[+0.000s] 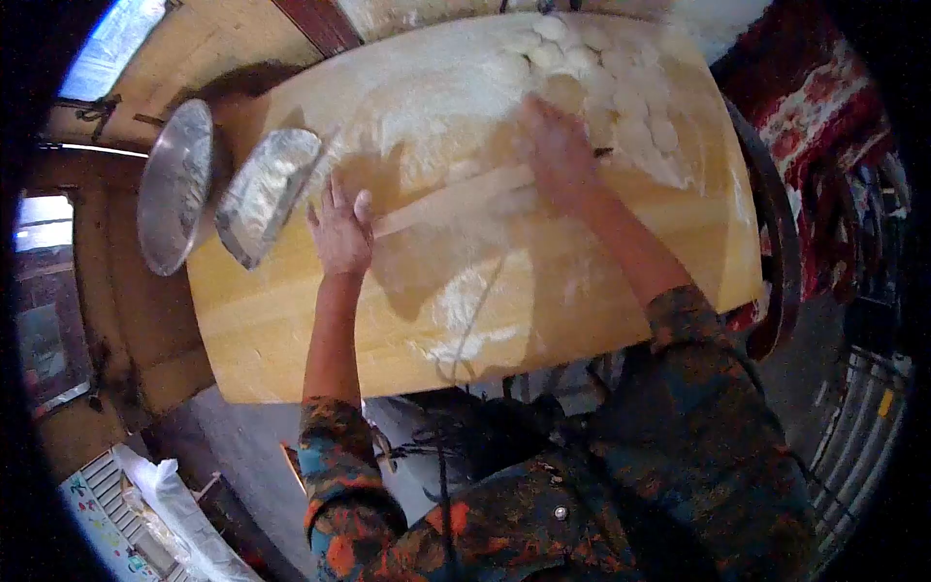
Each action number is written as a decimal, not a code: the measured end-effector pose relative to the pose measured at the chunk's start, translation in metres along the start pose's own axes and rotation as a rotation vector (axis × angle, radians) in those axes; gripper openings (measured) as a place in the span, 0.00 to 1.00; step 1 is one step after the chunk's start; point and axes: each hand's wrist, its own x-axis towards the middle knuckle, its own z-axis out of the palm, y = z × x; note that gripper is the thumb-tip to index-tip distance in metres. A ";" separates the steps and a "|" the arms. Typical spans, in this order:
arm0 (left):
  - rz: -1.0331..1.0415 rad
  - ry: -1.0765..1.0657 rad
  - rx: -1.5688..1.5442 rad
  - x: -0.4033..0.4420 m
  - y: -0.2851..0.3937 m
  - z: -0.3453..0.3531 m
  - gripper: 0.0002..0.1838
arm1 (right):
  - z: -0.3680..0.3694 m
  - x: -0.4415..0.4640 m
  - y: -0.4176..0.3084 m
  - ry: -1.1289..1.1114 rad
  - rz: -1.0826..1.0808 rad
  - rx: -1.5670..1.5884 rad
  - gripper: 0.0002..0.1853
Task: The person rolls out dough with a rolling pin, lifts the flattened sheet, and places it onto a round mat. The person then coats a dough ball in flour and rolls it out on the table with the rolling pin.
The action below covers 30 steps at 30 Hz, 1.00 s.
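Pale wood by the look: rolling pin [451, 202] lies aslant across the floured table [262, 339], left end closer to the body, right end further off.

Left hand [341, 233]: fingers spread wide, palm at the pin's left end, not wrapped round it. Right hand [561, 150]: over the right end, blurred. Can't tell if its fingers close round the wood or just press.

Handling, my read: pin is stiff, medium weight, hard to damage. Dry flour should make it slick, so flat palms near both ends with even load beat a tight pinch. Stay off the middle, that's the working surface. Lopsided pressure would likely skew it.

Dough rounds [582, 60] sit clustered at the table's far right, flat and pale, some touching. Expect light, soft, easy to stretch, dent or tear. Take them by the rim, flat fingers, support from below; no poking the centre. Flour should stop them sticking to the table; less sure where they touch each other. Can't tell if dough lies under the pin.

Left side: tub [236, 236] with flour in it, near the left hand; metal bowl [158, 209] just beyond, by the table edge.
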 end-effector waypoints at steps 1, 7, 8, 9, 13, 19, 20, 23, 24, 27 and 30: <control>-0.043 -0.032 -0.073 0.022 -0.001 -0.012 0.31 | -0.007 0.017 0.007 0.240 -0.012 0.060 0.28; 0.102 0.076 0.160 0.020 -0.030 0.003 0.30 | -0.005 0.014 0.045 0.124 -0.069 0.037 0.30; 0.068 0.048 0.137 0.019 -0.028 0.002 0.30 | 0.000 0.012 0.053 0.143 -0.074 -0.006 0.30; 0.035 0.019 0.114 0.018 -0.022 -0.004 0.30 | 0.003 0.011 0.057 0.162 -0.078 -0.048 0.30; 0.099 0.025 0.188 -0.015 -0.018 -0.011 0.30 | 0.000 -0.010 0.055 0.022 -0.040 -0.122 0.28; 0.122 0.045 0.141 -0.094 -0.013 -0.015 0.25 | 0.010 -0.095 0.041 0.101 -0.073 -0.119 0.27; 0.116 0.062 0.121 -0.108 -0.011 -0.015 0.25 | 0.007 -0.112 0.039 0.099 -0.086 -0.098 0.27; 0.100 0.060 0.081 -0.147 -0.001 -0.022 0.24 | 0.000 -0.159 0.032 0.085 -0.110 -0.040 0.28; 0.096 0.043 0.071 -0.162 0.003 -0.025 0.24 | -0.002 -0.177 0.027 0.070 -0.103 -0.024 0.28; 0.099 0.023 0.033 -0.195 0.009 -0.028 0.24 | -0.009 -0.219 0.016 0.049 -0.159 -0.034 0.28; 0.142 -0.018 0.074 -0.227 0.014 -0.038 0.27 | -0.012 -0.256 0.000 0.004 -0.194 -0.041 0.23</control>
